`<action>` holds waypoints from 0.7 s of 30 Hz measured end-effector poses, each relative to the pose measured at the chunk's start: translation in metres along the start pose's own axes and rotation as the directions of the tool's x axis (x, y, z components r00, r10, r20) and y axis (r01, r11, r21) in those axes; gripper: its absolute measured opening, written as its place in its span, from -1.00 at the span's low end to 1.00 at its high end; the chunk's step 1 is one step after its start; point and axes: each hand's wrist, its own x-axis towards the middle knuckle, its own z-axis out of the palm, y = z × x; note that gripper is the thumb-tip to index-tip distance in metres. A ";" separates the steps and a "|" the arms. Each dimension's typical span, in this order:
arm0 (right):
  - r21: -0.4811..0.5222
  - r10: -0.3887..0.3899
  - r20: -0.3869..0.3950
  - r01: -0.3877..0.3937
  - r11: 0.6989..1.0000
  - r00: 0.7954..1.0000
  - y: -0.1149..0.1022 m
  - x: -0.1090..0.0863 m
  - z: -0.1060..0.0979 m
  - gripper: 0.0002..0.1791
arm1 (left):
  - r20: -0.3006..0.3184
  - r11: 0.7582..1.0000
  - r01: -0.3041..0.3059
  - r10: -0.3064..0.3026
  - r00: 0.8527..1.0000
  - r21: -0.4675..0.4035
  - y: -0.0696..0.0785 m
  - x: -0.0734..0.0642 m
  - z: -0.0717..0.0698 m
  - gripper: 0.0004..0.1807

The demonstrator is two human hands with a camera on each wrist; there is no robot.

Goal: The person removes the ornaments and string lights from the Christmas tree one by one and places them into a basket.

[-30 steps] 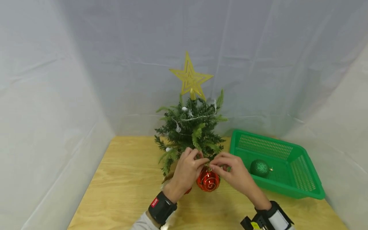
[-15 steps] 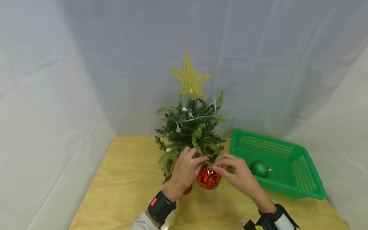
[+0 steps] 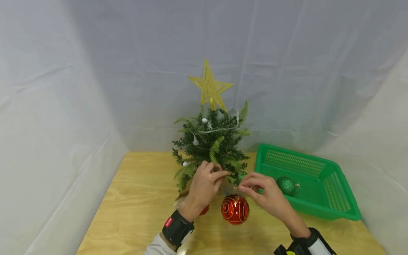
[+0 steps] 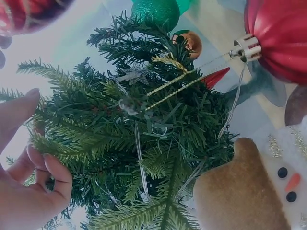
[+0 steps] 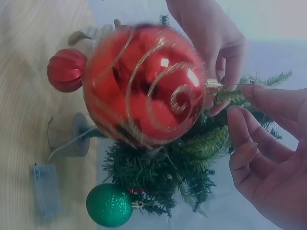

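Observation:
A shiny red bauble (image 3: 235, 209) with gold swirls hangs below my right hand (image 3: 266, 193), whose thumb and fingertips pinch its thin hanging loop. Up close in the right wrist view, the bauble's gold cap (image 5: 214, 86) sits just beside those fingertips. My left hand (image 3: 204, 187) is at the front of the small Christmas tree (image 3: 211, 141), its fingers curled around a light green branch tip (image 4: 53, 141). A gold star (image 3: 210, 86) tops the tree, and a string of clear lights (image 3: 220, 131) winds through it.
A green basket (image 3: 318, 209) at the right holds a glittery green bauble (image 3: 287, 186). On the tree hang a ribbed red bauble (image 5: 66, 70) and another green one (image 5: 109, 205). A plush figure (image 4: 240, 187), a wooden stand (image 5: 67, 134) and a battery box (image 5: 45, 189) are low down.
The swirled red bauble has come down and slightly right, away from the branches. My right hand has shifted a little right with it; my left hand has barely moved.

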 end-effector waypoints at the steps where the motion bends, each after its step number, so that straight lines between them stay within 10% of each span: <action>1: 0.000 -0.014 -0.006 0.014 1.000 1.000 0.000 0.000 -0.001 -0.88 | -0.002 1.000 0.004 -0.004 1.000 -0.005 0.000 0.000 0.000 -0.84; 21: 0.068 0.297 0.004 -0.296 0.953 0.955 0.054 -0.029 -0.040 -0.81 | 0.028 0.997 0.065 -0.064 0.998 -0.035 0.001 0.000 -0.003 -0.82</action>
